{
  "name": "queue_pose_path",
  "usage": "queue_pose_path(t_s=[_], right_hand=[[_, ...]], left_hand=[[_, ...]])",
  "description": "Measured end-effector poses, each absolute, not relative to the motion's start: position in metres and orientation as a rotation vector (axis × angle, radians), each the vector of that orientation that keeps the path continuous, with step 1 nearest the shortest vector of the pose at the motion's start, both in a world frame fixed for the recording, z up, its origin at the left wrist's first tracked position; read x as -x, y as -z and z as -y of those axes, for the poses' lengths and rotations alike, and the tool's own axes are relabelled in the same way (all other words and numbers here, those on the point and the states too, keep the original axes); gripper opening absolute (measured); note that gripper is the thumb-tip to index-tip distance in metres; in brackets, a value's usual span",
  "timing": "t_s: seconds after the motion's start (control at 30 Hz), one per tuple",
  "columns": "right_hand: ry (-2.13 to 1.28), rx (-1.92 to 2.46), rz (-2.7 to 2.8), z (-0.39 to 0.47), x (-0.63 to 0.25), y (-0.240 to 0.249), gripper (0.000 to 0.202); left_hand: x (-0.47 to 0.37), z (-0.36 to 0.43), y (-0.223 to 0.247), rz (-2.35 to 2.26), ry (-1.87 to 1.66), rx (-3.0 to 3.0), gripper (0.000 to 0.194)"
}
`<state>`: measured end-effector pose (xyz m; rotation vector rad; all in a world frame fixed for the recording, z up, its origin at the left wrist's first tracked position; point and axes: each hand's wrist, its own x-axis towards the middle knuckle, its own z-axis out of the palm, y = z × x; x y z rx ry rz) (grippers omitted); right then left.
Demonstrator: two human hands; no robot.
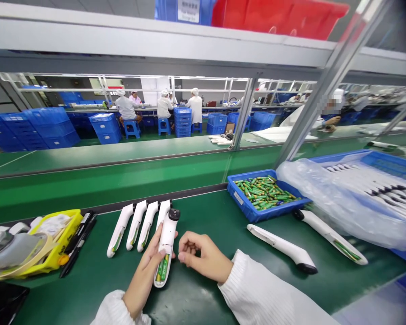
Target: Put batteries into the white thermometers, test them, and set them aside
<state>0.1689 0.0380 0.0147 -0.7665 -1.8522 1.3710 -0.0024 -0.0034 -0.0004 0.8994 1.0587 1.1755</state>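
Note:
My left hand (148,258) is wrapped round a white handheld device (169,234) with a black-capped head, held tilted over the bench. Its lower compartment is uncovered, and green batteries (162,267) lie in it. Just right of the device is my right hand (206,256), fingers loosely curled, a small gap between thumb and forefinger, nothing visible in them. Behind my left hand, several similar white devices (123,228) lie in a row, green batteries showing in some. To the right lie a white device (280,246) and another white device (331,234) with batteries in its open compartment.
A blue bin (242,205) of loose green batteries stands at the back right. Beside it, a large blue crate (385,155) holds white devices and plastic wrap (338,203). At left are a yellow basket (76,225), black markers (79,243) and a bottle (18,253). A metal post (311,104) rises behind.

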Motion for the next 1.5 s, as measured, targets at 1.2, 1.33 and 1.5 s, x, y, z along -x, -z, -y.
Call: queue_pose_path(t_s=[1.2, 1.33, 1.5], right_hand=[[-0.655, 1.664, 2.034, -0.173, -0.394, -0.026, 0.023], [-0.777, 1.665, 1.874, -0.175, -0.397, -0.022, 0.022], [-0.878, 1.662, 1.613, -0.18, -0.4, -0.015, 0.023]], left_hand=[[-0.247, -0.024, 0.006, -0.886, -0.467, -3.04, 0.049], [-0.224, -0.021, -0.005, -0.984, -0.326, -2.925, 0.034], [-0.142, -0.013, -0.017, -1.164, -0.346, -2.582, 0.011]])
